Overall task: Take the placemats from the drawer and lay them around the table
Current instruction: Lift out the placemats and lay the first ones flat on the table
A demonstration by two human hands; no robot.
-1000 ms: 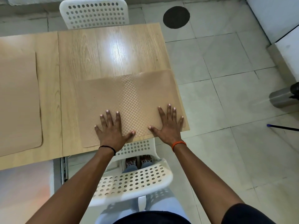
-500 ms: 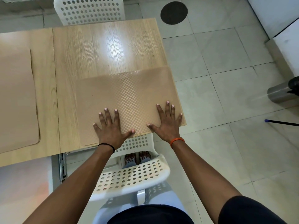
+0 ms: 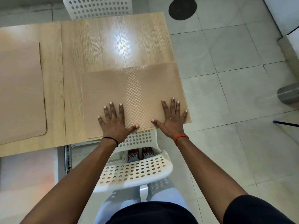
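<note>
Both hands lie flat on a tan placemat (image 3: 134, 97) with a checker-weave texture. The placemat sits at the near right corner of the wooden table (image 3: 113, 42), its right edge along the table's right edge and its near edge just short of the table's near edge.

The left hand (image 3: 114, 122) presses on the mat's near edge, left of centre. Its fingers are straight and spread, thumb out toward the right; it grips nothing. A black band circles that wrist.

The right hand (image 3: 172, 120) presses near the mat's near right corner, fingers likewise straight and splayed, thumb pointing left; it holds nothing. An orange band circles that wrist.

A second placemat (image 3: 21, 91), plain tan with rounded corners, lies flat on the left part of the table, well apart from the first and cut off by the left border of the view.

A white perforated chair (image 3: 135, 172) stands at the table's near edge, under the arms. Another white perforated chair (image 3: 98, 7) stands at the far edge. A metal drawer slide (image 3: 67, 157) shows below the table's near edge. A black round mark (image 3: 182, 8) lies on the tiled floor (image 3: 226, 143) beyond the far right corner.
</note>
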